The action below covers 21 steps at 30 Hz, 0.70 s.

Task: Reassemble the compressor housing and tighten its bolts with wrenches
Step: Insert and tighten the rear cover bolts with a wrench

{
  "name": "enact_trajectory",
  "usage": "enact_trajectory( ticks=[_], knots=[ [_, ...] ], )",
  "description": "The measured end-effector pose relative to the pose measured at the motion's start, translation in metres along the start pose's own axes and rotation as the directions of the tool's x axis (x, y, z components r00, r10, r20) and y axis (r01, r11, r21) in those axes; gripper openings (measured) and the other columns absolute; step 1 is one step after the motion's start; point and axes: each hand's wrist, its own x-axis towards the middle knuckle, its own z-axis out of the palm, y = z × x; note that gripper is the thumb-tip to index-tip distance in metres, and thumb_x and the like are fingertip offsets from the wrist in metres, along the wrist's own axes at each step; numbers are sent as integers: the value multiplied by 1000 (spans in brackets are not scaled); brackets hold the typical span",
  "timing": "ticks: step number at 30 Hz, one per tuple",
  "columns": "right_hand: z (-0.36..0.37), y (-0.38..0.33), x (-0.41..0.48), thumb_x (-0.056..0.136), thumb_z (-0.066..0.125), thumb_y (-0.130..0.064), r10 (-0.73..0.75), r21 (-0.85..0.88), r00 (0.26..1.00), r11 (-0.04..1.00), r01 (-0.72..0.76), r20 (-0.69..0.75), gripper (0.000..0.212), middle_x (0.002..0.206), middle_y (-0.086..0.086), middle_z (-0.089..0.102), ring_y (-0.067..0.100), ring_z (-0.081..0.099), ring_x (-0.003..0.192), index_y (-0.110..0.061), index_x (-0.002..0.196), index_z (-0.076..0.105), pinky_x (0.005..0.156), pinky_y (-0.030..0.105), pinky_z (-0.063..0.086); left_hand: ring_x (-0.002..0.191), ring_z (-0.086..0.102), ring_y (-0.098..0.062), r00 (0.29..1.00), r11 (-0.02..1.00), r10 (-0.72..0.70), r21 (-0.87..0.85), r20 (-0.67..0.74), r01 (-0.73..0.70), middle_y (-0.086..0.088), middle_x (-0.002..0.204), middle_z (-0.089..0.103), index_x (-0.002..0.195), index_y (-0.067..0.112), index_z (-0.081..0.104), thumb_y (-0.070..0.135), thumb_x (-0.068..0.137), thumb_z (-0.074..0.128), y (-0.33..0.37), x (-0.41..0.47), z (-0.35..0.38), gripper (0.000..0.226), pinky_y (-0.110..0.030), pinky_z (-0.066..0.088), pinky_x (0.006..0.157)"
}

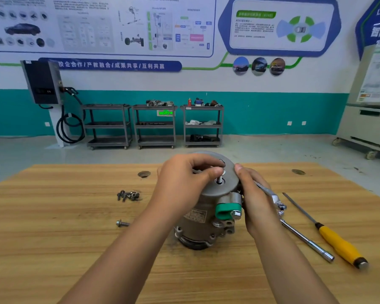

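Observation:
A grey metal compressor (203, 220) stands upright in the middle of the wooden table (53, 249), with a round grey plate (225, 183) on top and a green cap (223, 211) on its side port. My left hand (182, 183) pinches a bolt (220, 175) that stands in the plate's centre hole. My right hand (253, 198) rests against the right side of the housing, fingers curved round it. A silver wrench (272, 197) lies just behind that hand.
A small heap of bolts (128, 195) and one single bolt (122, 223) lie left of the compressor. To the right lie a silver socket extension bar (307, 241) and a yellow-handled file (329, 234). Three grey carts (154, 126) stand by the far wall.

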Motion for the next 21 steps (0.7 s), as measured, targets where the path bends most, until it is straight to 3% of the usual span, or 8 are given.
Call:
enact_trajectory(
  ticks=[2,6,10,13,17,21],
  knots=[
    [1,0,-2,87,62,-25,-3,2,1000,1000,3,-11,16,85,4,68,18,61,82,-16,75,67,70,32,47,85,60,4,1000,1000,-16,19,-15,16,26,77,68,81,38,73,32,80,71,0,2,3,6,-39,44,92],
    [0,-1,-4,88,61,-24,-5,-1,1000,1000,5,-25,15,82,0,66,12,59,75,-12,81,65,59,23,47,83,61,5,1000,1000,-7,-6,-26,7,26,77,68,74,43,71,30,79,73,1,-1,2,14,-31,46,85],
    [-1,-3,-7,87,61,-27,55,13,998,998,-55,-40,15,77,-2,69,12,61,72,-15,82,66,57,23,48,106,49,-12,999,978,37,208,-27,-31,21,90,65,65,54,59,39,80,68,1,-1,-4,23,-45,37,97],
    [-2,-4,-8,85,63,-31,106,38,992,994,-103,-66,15,72,-4,71,13,64,71,-19,78,68,61,28,49,104,38,-11,997,961,72,267,-2,-69,18,90,56,68,57,57,41,81,66,2,0,-3,22,-38,29,96],
    [-1,-6,-12,85,63,-31,134,111,990,986,-128,-43,13,72,-2,72,13,68,66,-19,84,67,55,25,53,107,32,-9,994,924,97,366,54,-110,19,99,49,92,50,68,44,84,63,5,2,10,11,-30,19,87],
    [1,-7,-15,88,60,-27,128,143,992,982,-126,0,22,76,2,71,11,67,64,-8,97,66,50,22,51,122,28,-10,997,959,17,280,73,-37,22,113,45,80,59,58,48,82,62,-1,3,8,12,-39,22,101]
  ],
)
